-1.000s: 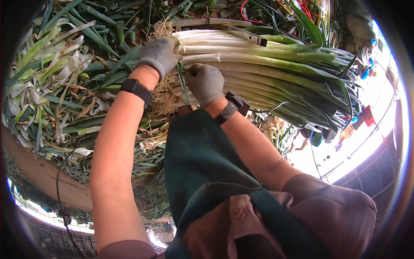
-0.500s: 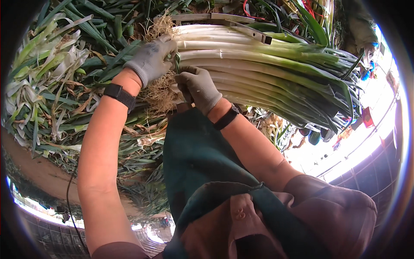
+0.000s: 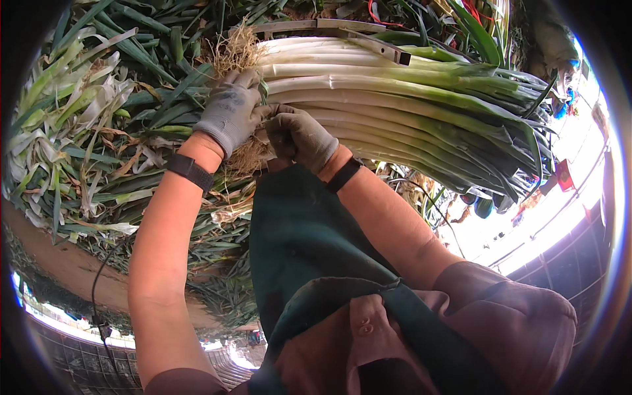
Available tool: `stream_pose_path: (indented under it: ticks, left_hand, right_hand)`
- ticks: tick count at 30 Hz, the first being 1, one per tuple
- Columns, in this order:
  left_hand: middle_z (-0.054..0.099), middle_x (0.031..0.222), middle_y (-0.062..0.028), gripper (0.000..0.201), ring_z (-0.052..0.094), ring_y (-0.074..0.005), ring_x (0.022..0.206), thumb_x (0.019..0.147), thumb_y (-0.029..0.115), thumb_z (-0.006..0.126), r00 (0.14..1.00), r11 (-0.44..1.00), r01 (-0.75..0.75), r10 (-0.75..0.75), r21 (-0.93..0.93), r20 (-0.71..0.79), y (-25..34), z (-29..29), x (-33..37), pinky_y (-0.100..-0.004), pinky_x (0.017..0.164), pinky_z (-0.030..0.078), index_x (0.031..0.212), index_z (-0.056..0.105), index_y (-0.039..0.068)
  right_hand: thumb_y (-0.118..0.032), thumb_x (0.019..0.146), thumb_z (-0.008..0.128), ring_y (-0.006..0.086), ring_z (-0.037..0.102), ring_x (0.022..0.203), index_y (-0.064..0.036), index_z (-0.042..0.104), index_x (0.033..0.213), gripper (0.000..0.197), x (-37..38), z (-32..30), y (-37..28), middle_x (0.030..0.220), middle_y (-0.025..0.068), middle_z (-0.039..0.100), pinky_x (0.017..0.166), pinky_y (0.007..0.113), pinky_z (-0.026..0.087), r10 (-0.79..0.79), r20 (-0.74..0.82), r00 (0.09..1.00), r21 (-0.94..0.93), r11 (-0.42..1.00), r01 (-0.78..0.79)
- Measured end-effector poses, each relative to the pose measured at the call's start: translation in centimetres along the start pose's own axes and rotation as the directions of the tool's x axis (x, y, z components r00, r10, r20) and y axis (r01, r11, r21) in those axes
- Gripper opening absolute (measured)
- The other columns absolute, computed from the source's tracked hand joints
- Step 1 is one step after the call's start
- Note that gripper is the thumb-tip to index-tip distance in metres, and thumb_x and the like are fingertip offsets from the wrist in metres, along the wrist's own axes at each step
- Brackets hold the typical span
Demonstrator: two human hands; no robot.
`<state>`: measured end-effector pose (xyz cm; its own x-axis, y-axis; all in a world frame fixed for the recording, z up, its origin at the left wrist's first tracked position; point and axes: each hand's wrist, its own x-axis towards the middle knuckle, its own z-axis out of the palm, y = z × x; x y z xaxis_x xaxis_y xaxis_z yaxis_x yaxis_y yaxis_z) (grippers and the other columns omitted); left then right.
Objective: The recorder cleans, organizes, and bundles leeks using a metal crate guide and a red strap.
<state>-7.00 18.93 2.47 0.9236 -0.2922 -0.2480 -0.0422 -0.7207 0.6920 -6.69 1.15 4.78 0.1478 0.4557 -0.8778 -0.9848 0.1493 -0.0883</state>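
Observation:
A thick bunch of leeks [image 3: 395, 108] lies sideways in front of me, white shanks at the left and dark green tops fanned out to the right. Their tangled roots [image 3: 237, 51] stick out at the left end. My gloved left hand [image 3: 232, 108] is closed at the root end, its thumb side against my right hand. My gloved right hand [image 3: 303, 137] is curled into a pinch at the near side of the white shanks. A narrow green leaf strip [image 3: 263, 91] shows where the hands meet; the fingertips on it are partly hidden.
Metal bars [image 3: 378, 45] run along the far side of the bunch. Loose leaves and trimmings [image 3: 62, 131] are heaped at the left. A dark green apron [image 3: 309, 230] hangs against the near edge. Red strings [image 3: 471, 10] show at the far right, and a thin cable [image 3: 95, 283] at lower left.
My left hand has come nearer and slightly left, bending further at the wrist. My right hand has shifted slightly, and the two hands now touch. More of the far roots shows.

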Motion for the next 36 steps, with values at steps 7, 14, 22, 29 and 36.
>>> stream_pose_path:
  ticks: [7,14,22,29,36]
  left_hand:
    - [0.058,0.094,-0.0094,0.018,0.056,-0.0292,0.094,0.066,0.008,0.076,0.994,0.984,0.091,-0.099,-0.151,-0.045,0.3,0.3,0.1,-0.0376,0.082,0.045,0.067,0.059,0.003]
    - [0.059,0.091,-0.0106,0.008,0.059,-0.0248,0.086,0.066,0.001,0.066,0.989,0.913,0.105,-0.138,-0.394,-0.057,-0.9,-0.4,0.1,-0.0301,0.078,0.046,0.067,0.058,0.002]
    - [0.065,0.096,-0.0087,0.004,0.059,-0.0122,0.083,0.072,-0.003,0.065,0.908,0.563,0.281,-0.418,-0.777,0.027,-2.6,-1.5,-0.2,-0.0239,0.075,0.047,0.07,0.063,-0.002]
    - [0.063,0.103,-0.008,0.012,0.061,-0.0246,0.092,0.066,0.002,0.07,0.969,0.981,0.099,-0.133,-0.167,-0.207,-0.2,-2.9,-0.9,-0.035,0.077,0.049,0.073,0.06,0.003]
    - [0.062,0.097,-0.0013,0.016,0.061,-0.0248,0.088,0.067,0.01,0.074,0.954,0.954,0.092,-0.002,0.285,-0.301,0.4,-3.7,-2.6,-0.0398,0.078,0.045,0.073,0.059,0.01]
  right_hand:
    - [-0.012,0.085,0.057,0.0197,0.06,0.051,-0.0041,0.064,0.101,0.019,-0.8,1.7,-2.5,0.069,0.0116,0.065,0.044,0.031,0.045,-0.117,-0.073,0.99,-0.66,0.75,0.04]
    - [-0.022,0.085,0.062,0.0329,0.067,0.072,-0.0093,0.069,0.099,0.02,-2.0,1.5,-5.8,0.081,0.0165,0.068,0.064,0.042,0.053,-0.673,0.204,0.711,-0.979,-0.147,0.142]
    - [-0.026,0.085,0.062,0.0333,0.066,0.076,-0.0132,0.069,0.095,0.018,3.2,3.0,-8.4,0.084,0.0126,0.067,0.066,0.043,0.053,-0.531,0.495,0.688,-0.865,-0.381,0.327]
    - [-0.025,0.084,0.063,0.0307,0.066,0.086,-0.0136,0.068,0.094,0.016,5.9,3.7,-8.0,0.091,0.01,0.066,0.071,0.042,0.053,-0.393,0.57,0.722,-0.8,-0.467,0.377]
    - [-0.013,0.086,0.071,0.0095,0.062,0.071,-0.0029,0.071,0.1,0.017,6.0,2.8,-9.6,0.086,0.0022,0.07,0.064,0.025,0.052,-0.445,0.256,0.858,-0.783,0.426,0.454]
